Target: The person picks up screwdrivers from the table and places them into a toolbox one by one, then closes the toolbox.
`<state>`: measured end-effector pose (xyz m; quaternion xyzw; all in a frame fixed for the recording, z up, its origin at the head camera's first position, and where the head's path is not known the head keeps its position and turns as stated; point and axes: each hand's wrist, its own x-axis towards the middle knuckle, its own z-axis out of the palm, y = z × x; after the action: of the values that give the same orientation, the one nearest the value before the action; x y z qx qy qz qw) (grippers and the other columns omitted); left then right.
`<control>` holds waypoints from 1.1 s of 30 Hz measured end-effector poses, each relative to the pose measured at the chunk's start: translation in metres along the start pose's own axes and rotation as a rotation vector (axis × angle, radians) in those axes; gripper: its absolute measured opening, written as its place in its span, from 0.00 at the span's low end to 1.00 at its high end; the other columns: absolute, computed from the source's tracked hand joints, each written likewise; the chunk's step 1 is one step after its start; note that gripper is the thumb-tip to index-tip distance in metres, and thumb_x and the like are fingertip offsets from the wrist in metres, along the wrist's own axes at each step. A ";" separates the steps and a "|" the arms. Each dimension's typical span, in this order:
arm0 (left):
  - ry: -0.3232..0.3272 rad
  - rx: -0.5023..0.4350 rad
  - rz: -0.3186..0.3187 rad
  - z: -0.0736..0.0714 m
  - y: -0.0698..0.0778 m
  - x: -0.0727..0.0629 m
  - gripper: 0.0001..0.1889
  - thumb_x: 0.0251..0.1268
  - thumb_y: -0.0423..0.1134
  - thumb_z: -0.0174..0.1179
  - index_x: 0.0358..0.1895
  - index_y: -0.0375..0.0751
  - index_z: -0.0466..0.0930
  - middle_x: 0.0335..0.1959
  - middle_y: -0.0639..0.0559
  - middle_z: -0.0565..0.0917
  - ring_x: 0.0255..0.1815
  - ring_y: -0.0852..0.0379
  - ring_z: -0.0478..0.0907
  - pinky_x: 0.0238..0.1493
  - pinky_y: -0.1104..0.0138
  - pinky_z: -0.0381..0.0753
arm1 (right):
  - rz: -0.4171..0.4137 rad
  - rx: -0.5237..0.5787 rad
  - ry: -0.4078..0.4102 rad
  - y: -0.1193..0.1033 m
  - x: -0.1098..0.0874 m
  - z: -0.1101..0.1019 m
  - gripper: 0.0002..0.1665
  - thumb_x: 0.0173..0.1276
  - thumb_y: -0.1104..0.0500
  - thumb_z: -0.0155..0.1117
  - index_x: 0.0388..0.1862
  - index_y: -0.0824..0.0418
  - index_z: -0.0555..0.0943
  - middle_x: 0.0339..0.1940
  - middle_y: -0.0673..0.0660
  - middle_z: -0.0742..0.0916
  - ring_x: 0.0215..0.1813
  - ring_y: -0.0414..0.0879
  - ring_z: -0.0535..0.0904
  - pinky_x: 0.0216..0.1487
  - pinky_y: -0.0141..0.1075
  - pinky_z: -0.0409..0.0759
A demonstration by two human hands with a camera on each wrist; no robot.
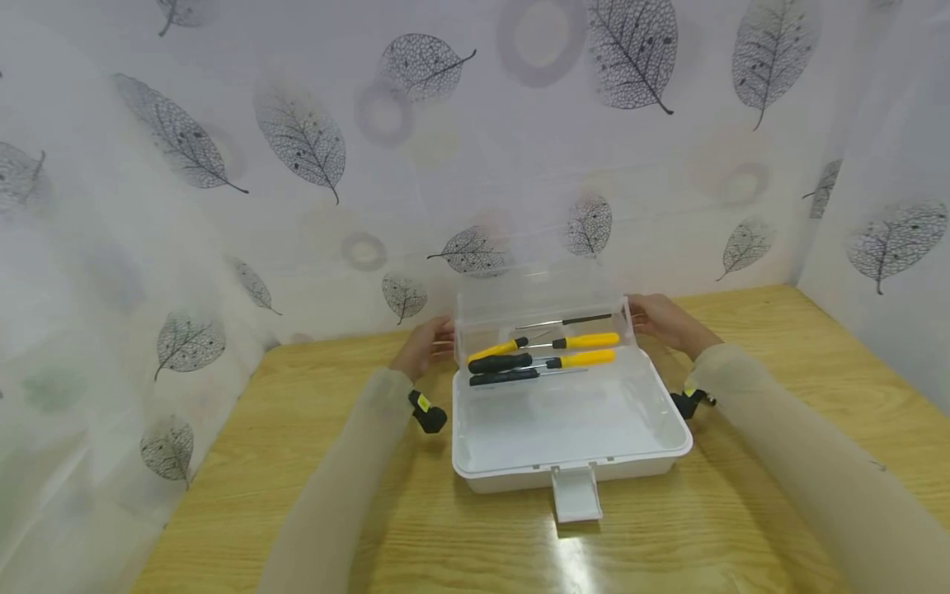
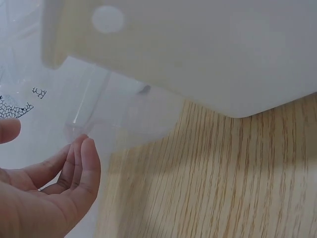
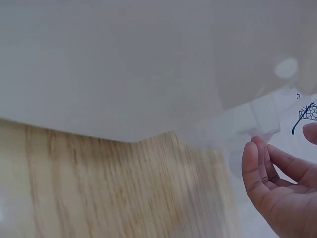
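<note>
A white plastic toolbox (image 1: 557,429) stands on the table with its clear lid (image 1: 534,293) swung back toward the wall. Several screwdrivers lie along its back part, among them one with a yellow handle (image 1: 588,357) and one with a thick black handle (image 1: 500,363). My left hand (image 1: 426,346) is at the lid's left side. In the left wrist view its bent fingertips meet the clear edge, thumb held apart. On the opposite side my right hand (image 1: 664,320) has its fingers at the lid's right edge, its thumb also apart in the right wrist view.
A white latch flap (image 1: 576,495) hangs out from the box's front. The wooden table (image 1: 312,445) reaches back to a leaf-patterned sheet (image 1: 297,247). Black wrist cameras, such as the left one (image 1: 429,414), sit close beside the box.
</note>
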<state>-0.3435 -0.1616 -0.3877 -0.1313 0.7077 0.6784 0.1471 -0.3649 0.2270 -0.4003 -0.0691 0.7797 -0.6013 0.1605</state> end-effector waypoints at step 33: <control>-0.055 -0.001 0.058 0.002 0.000 -0.001 0.19 0.72 0.36 0.43 0.61 0.30 0.67 0.56 0.43 0.72 0.51 0.52 0.71 0.65 0.60 0.70 | -0.036 -0.121 -0.035 -0.001 -0.003 -0.003 0.30 0.75 0.58 0.45 0.67 0.77 0.60 0.69 0.73 0.65 0.64 0.54 0.67 0.69 0.52 0.64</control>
<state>-0.3426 -0.1593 -0.3878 -0.0918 0.7066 0.6862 0.1468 -0.3631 0.2306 -0.3981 -0.1031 0.8104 -0.5544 0.1590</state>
